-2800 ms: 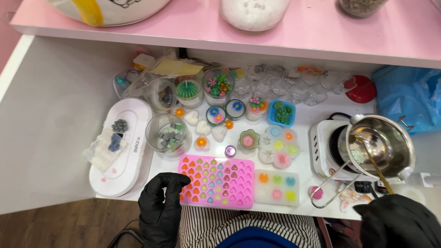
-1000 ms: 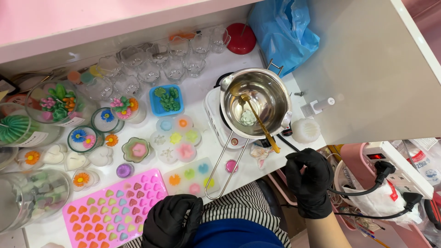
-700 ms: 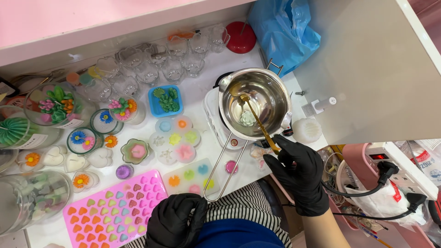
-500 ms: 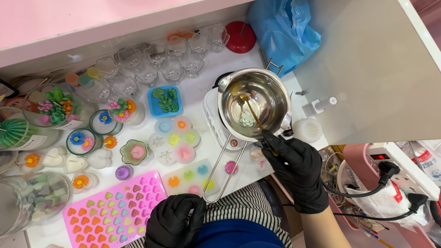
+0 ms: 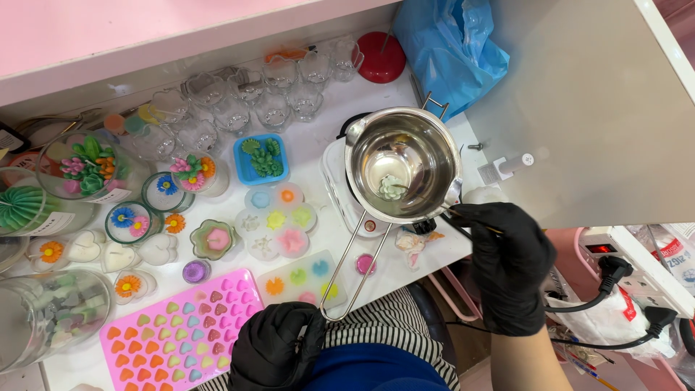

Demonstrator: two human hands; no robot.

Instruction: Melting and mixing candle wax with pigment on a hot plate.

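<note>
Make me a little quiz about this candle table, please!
1. True or false: the right hand holds a thin gold spoon at the steel pot.
2. What shape are the holes in the pink mould?
A stars
B hearts
C circles
3. Fill in: the pale wax flower lies inside the ____.

Key: 1 true; 2 B; 3 pot. The left hand rests closed near the lap.

White worktop (image 5: 311, 130) under a pink shelf (image 5: 108, 36), white side panel (image 5: 579, 94) at right.
</note>
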